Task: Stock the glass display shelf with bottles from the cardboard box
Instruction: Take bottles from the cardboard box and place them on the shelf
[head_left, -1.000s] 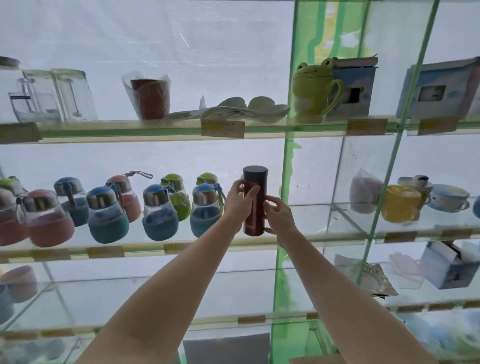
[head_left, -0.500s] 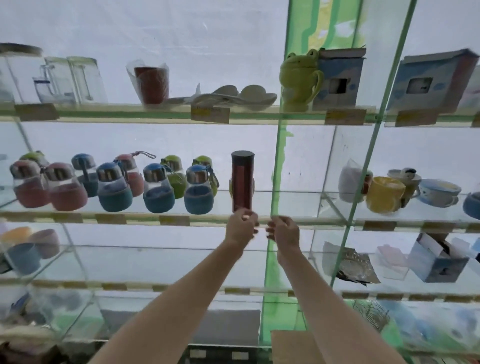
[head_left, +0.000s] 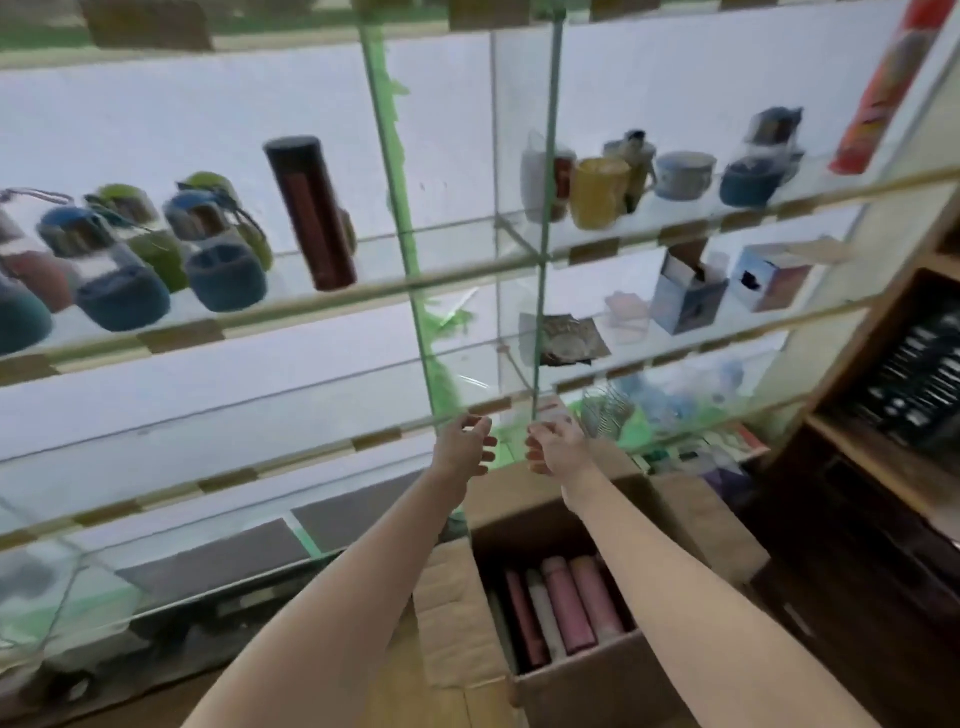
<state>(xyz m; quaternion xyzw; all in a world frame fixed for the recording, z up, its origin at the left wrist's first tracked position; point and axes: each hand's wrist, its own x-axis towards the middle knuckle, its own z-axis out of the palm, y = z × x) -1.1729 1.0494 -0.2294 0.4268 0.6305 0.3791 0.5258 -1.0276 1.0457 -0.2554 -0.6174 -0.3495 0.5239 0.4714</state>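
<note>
Maroon flask (head_left: 310, 214) stands on my glass shelf (head_left: 291, 306) beside the squat bottles (head_left: 218, 244). My left hand (head_left: 464, 441) and right hand (head_left: 553, 448) hover empty, fingers loosely curled, above the cardboard box (head_left: 457, 613) of pink bottles (head_left: 571, 603).

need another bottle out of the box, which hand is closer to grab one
Probably the right hand: empty, and its forearm crosses directly above the pink bottles in the cardboard box. The left hand hangs left of it.
</note>
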